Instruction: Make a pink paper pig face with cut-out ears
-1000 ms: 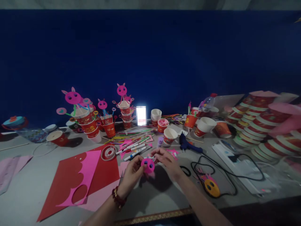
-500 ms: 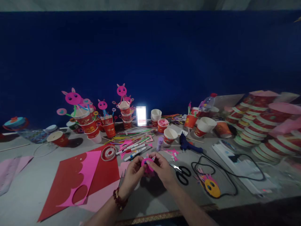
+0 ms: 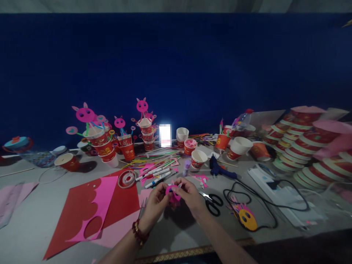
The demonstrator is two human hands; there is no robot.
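Note:
Between my two hands is a pink paper bunny face (image 3: 173, 194) with small pale ears and dark eyes. My left hand (image 3: 157, 201) pinches its left side, thumb on the front. My right hand (image 3: 191, 196) grips the right side near the ear, its thumb over the upper part. Part of the face is hidden by my fingers. Black-handled scissors (image 3: 214, 204) lie just right of my right hand. Several markers (image 3: 156, 176) and a purple glue stick (image 3: 186, 168) are beyond my hands.
A blue glue gun (image 3: 221, 170) and its black cord (image 3: 264, 200) lie right, near a yellow paper face (image 3: 247, 219) and a white power strip (image 3: 277, 196). Red sheets (image 3: 74, 205) and a tape roll (image 3: 128, 179) are left. Stacked paper cups (image 3: 299, 146) lean at the far right.
The pink bunny face tips slightly in my fingers, showing a little more of its front. Both hands stay in nearly the same place.

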